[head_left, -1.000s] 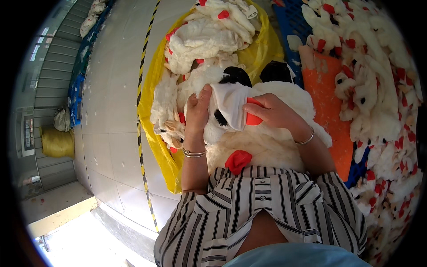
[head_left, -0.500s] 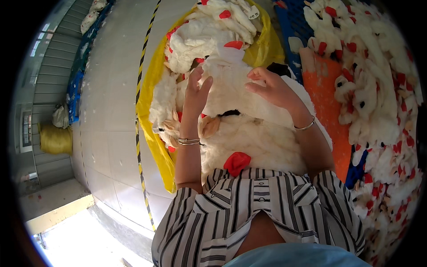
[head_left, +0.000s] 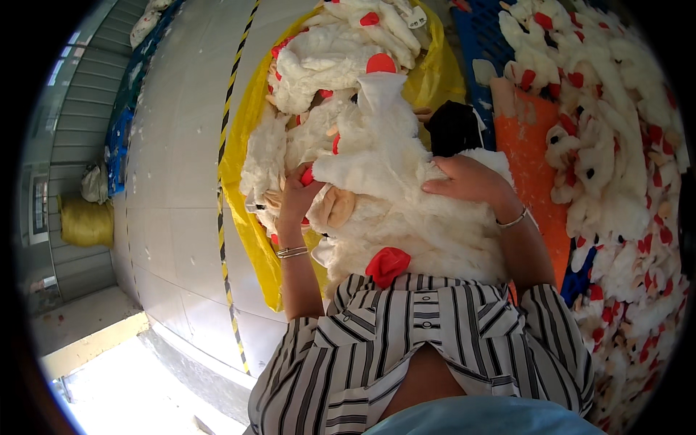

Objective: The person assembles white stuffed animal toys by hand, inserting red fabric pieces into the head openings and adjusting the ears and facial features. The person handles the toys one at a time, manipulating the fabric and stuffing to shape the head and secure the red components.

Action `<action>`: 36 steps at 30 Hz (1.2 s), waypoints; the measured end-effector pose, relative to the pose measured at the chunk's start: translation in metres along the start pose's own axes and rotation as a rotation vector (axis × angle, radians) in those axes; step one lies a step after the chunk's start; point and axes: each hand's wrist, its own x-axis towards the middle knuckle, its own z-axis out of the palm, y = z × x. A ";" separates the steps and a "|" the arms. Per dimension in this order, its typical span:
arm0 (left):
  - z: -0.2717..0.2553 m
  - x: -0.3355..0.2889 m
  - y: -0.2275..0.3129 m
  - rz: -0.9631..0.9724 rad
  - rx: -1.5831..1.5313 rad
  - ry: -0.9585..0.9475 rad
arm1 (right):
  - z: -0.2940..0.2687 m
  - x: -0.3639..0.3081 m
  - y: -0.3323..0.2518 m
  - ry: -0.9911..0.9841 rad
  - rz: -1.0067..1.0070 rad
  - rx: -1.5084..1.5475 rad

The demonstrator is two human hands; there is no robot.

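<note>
A white plush piece [head_left: 388, 138] lies in the upper centre of the frame, fur-covered, with a round red tab [head_left: 380, 64] at its top end. A second ago both hands were on a white face panel with black patches and a red strip; half a second ago they hovered with fingers curved and apart. Now both are down on the plush again, wider apart, one at each side.

The left hand [head_left: 297, 194], left of centre, has its fingers closed on a small red tip [head_left: 307, 175] at the piece's lower left. The right hand [head_left: 467, 181] lies on the piece's right edge, thumb and forefinger parted over the fur; whether they pinch it cannot be told.

The piece now stretches up the frame over the other plush in the yellow bag [head_left: 235, 170], its black patches no longer showing. For the work in hand, this seems to mean that the piece has been turned and is under control from both sides. A black piece [head_left: 455, 129] sits just beyond the right hand.
</note>
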 end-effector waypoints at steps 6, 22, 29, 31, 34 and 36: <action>-0.007 -0.022 0.077 0.274 -0.323 -0.154 | -0.020 0.017 -0.045 0.310 -0.288 0.029; 0.089 -0.029 0.143 0.529 -0.208 -0.152 | -0.018 0.002 -0.094 0.643 -0.498 0.724; 0.091 -0.031 0.146 0.539 -0.345 -0.013 | -0.023 0.004 -0.090 0.908 -0.584 0.406; 0.092 -0.031 0.147 0.445 -0.330 -0.071 | -0.021 0.004 -0.095 0.840 -0.599 0.407; 0.097 -0.031 0.145 0.366 -0.306 -0.066 | -0.016 0.006 -0.094 0.720 -0.543 0.478; 0.097 -0.024 0.137 0.433 -0.237 -0.082 | -0.015 0.007 -0.093 0.744 -0.532 0.485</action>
